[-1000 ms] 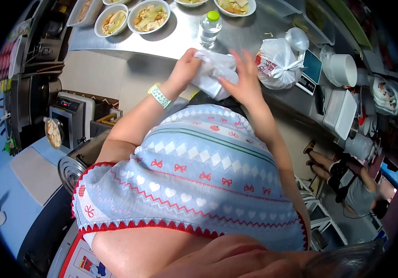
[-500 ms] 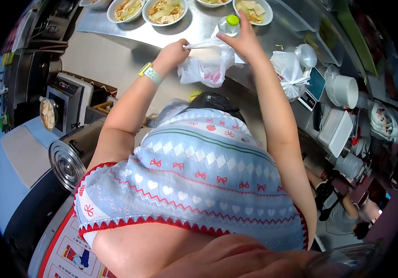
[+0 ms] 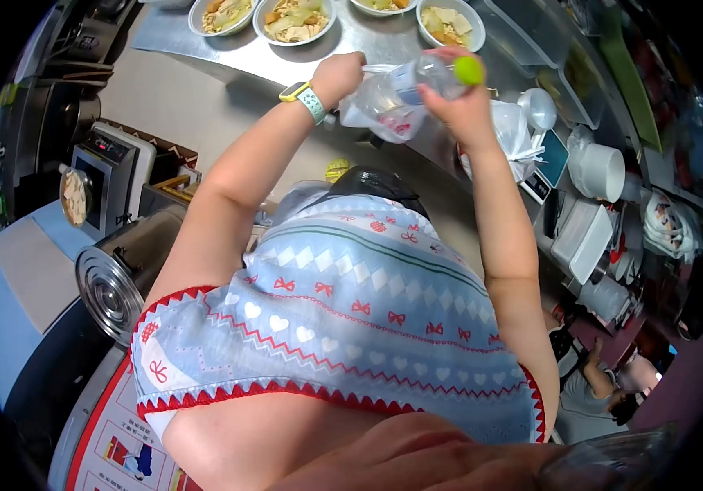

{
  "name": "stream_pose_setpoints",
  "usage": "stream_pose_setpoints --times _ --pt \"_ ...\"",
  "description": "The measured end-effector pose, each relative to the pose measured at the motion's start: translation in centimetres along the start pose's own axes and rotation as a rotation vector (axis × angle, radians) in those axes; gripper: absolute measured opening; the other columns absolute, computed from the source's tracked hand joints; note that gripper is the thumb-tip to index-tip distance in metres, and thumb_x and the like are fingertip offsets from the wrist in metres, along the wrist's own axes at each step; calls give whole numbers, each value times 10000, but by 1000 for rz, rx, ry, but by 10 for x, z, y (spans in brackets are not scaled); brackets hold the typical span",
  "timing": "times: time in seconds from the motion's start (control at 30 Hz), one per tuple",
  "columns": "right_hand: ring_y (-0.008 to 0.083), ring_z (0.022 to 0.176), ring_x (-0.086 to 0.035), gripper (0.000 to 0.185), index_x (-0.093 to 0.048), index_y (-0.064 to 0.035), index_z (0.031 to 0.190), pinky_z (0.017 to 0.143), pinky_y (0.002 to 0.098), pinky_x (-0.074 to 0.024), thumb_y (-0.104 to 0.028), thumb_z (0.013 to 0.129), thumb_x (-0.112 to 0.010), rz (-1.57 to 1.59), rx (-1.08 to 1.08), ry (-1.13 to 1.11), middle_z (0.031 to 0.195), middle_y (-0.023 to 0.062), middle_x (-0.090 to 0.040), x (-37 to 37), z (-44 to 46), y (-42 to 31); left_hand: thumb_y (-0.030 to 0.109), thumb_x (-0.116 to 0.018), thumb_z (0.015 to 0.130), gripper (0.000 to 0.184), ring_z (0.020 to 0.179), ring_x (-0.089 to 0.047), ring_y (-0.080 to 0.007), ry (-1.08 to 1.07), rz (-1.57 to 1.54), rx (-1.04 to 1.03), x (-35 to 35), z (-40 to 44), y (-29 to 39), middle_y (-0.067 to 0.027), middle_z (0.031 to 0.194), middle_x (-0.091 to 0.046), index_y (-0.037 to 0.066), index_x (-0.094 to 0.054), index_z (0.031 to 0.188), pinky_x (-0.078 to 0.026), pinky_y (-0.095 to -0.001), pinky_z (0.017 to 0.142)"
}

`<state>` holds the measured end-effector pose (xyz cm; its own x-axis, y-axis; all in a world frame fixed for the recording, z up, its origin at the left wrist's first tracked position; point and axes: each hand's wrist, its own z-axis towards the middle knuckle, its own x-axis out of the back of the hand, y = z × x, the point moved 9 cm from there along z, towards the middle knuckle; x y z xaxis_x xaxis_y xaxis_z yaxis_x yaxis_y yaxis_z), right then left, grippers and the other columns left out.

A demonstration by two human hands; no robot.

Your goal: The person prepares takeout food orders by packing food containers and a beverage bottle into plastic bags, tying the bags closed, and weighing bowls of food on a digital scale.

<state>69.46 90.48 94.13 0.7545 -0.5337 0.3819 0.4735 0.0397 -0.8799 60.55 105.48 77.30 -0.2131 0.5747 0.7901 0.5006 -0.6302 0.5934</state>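
Observation:
My left hand (image 3: 341, 78), with a watch on the wrist, is closed on the handle of a white plastic bag (image 3: 399, 128) with red print. The bag hangs at the front edge of the steel table (image 3: 196, 51). My right hand (image 3: 468, 106) grips a clear plastic bottle (image 3: 407, 85) near its lime-green cap (image 3: 468, 70). Tilted almost sideways, the bottle has its cap to the right and its base over the bag. Whether the base is inside the bag's mouth I cannot tell.
Several bowls of food, including one bowl (image 3: 294, 21), stand along the table's far side. To the right are a tied white bag (image 3: 512, 131), a scale (image 3: 554, 153) and clear plastic tubs (image 3: 519, 31). Another person (image 3: 590, 397) is at lower right.
The bottle, upright behind the bag before, is now lifted and tipped sideways over it in my right hand. My left hand and the bag have shifted right.

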Motion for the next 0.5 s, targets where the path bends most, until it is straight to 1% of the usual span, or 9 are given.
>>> stream_pose_setpoints --times 0.07,0.17,0.2,0.23,0.27,0.37,0.43,0.47,0.5 --pt "203 1058 -555 537 -527 -69 1147 922 349 -446 -142 673 -769 22 -112 -93 1129 78 -573 -17 -3 8 212 -593 816 246 870 -633 -340 -125 23 24 -13 2 -2 -167 921 -666 67 -643 1008 -495 -402 776" --pt "328 1010 -565 580 -519 -135 1201 885 421 -467 -185 667 -740 -511 143 -424 1123 110 -568 -57 -11 30 218 -619 807 257 863 -642 -311 -92 31 -26 -8 11 3 -158 914 -670 85 -648 1025 -496 -390 769" --pt "328 1010 -565 580 -519 -135 1201 885 421 -467 -185 667 -740 -513 138 -419 1123 110 -568 -59 -8 39 221 -631 803 265 859 -646 -296 -73 34 -49 -5 16 6 -153 911 -671 93 -651 1034 -497 -384 765" --pt "320 1004 -571 590 -508 -147 1220 877 416 -471 -184 676 -732 -645 79 -528 1125 106 -567 -70 -8 56 216 -632 799 255 851 -646 -294 -148 -92 46 -6 22 2 -152 902 -672 87 -657 1016 -494 -381 759" --pt "313 997 -577 599 -498 -158 1238 869 410 -475 -183 684 -724 -777 18 -636 1127 103 -565 -79 -10 72 196 -631 792 244 841 -644 -299 -125 -134 13 -1 27 5 -147 898 -674 83 -660 1005 -496 -370 753" --pt "323 1013 -573 618 -477 -174 1269 881 436 -464 -182 700 -719 -910 -82 -666 1147 107 -556 -91 -7 99 192 -631 774 237 834 -646 -302 -131 -228 7 0 25 6 -135 893 -678 96 -669 988 -499 -372 755" --pt "326 1029 -566 615 -477 -178 1272 896 457 -453 -193 708 -724 -963 -142 -659 1157 109 -553 -91 -8 120 184 -629 764 231 842 -647 -292 97 -188 -94 14 23 9 -155 907 -675 46 -659 948 -502 -370 757" --pt "325 1046 -557 599 -476 -180 1274 904 476 -440 -205 726 -718 -1003 -88 -639 1162 107 -553 -93 -9 127 184 -629 764 231 842 -647 -292 89 -186 -103 11 17 10 -155 907 -675 46 -659 948 -502 -370 757" --pt "325 1063 -548 584 -476 -181 1277 911 495 -427 -216 745 -712 -1043 -34 -619 1166 106 -554 -93 -11 135 182 -625 761 253 855 -642 -303 112 -80 23 9 9 -1 -182 902 -667 12 -641 949 -499 -369 753"
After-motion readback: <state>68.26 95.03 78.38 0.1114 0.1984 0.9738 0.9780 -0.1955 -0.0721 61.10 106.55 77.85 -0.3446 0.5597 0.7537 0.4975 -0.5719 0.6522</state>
